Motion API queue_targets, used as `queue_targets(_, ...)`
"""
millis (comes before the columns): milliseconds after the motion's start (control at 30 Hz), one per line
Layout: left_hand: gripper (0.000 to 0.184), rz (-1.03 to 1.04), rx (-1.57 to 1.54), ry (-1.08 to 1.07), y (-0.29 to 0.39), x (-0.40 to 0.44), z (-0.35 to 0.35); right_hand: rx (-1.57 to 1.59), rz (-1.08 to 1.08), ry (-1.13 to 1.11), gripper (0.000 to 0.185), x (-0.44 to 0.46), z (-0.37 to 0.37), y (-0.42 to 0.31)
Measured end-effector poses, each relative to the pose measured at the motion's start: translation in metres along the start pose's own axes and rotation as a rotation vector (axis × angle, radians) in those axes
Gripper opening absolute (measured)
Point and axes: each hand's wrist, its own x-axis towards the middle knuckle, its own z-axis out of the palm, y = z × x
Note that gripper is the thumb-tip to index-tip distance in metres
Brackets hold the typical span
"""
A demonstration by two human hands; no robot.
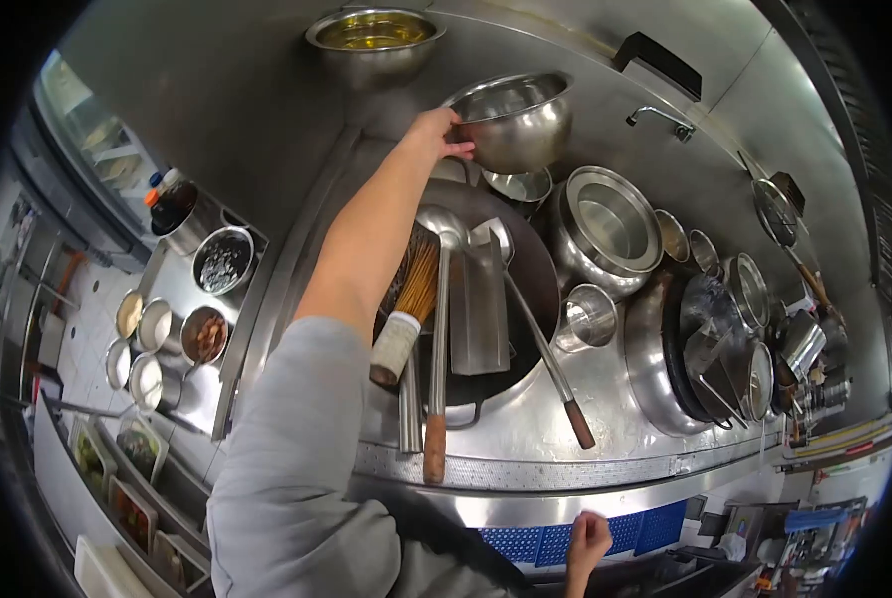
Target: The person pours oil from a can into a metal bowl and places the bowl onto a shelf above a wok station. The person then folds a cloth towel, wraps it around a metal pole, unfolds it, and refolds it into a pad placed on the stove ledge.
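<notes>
My left hand [440, 136] grips the left edge of a deep steel bowl [526, 130], its fingers against the rim and outer wall. That bowl is tilted, above a smaller steel pot [522, 186]. Below my outstretched left arm sits a large dark wok [531, 259]. Across it lie a bamboo brush [397, 344] with a wrapped handle, a ladle [438, 369], a second wooden-handled ladle [548, 369] and a rectangular metal scoop [480, 309]. My right hand [590, 538] hangs low beyond the counter's front edge, fingers curled, with nothing visible in it.
A steel bowl of yellow liquid [376, 38] stands at the back. Right of the wok are a large pot [610, 224], a metal cup [586, 317] and stacked pans [655, 349]. Seasoning containers [204, 335] and bottles [174, 199] stand left. A faucet [660, 122] projects from the back wall.
</notes>
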Motion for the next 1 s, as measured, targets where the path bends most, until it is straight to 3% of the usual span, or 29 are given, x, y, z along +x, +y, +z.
queue_targets(67,0.028,-0.008,0.023,0.029,0.002,0.036,-0.008,-0.068,0.143,-0.001,0.012,-0.036,-0.001,0.031)
queue_targets(167,0.028,-0.016,0.061,0.094,-0.001,0.084,-0.03,-0.418,0.136,-0.016,0.026,-0.07,0.002,-0.009)
queue_targets(267,0.027,0.015,0.108,0.141,-0.002,0.113,-0.07,-0.39,0.09,-0.047,0.009,-0.082,0.009,-0.013)
queue_targets(533,0.039,0.044,0.175,0.276,-0.016,0.129,-0.189,-0.422,0.162,-0.106,0.01,-0.095,0.014,-0.003)
queue_targets(733,0.046,-0.015,-0.014,0.306,-0.047,0.153,-0.243,-0.474,0.163,-0.124,0.01,-0.095,0.013,0.008)
queue_targets(800,0.042,0.028,-0.048,0.231,-0.066,0.167,-0.267,-0.475,0.152,-0.105,0.009,-0.1,0.012,0.01)
queue_targets(833,0.037,0.147,0.159,0.024,-0.08,0.197,-0.303,-0.487,0.187,-0.127,0.008,-0.096,0.013,-0.004)
queue_targets(933,0.023,0.407,0.708,-0.414,-0.069,0.201,-0.311,-0.499,0.206,-0.112,0.01,-0.104,0.011,0.007)
queue_targets(1000,0.024,-0.063,-0.02,-0.04,-0.044,0.188,-0.289,-0.462,0.241,-0.091,0.012,-0.107,0.012,0.007)
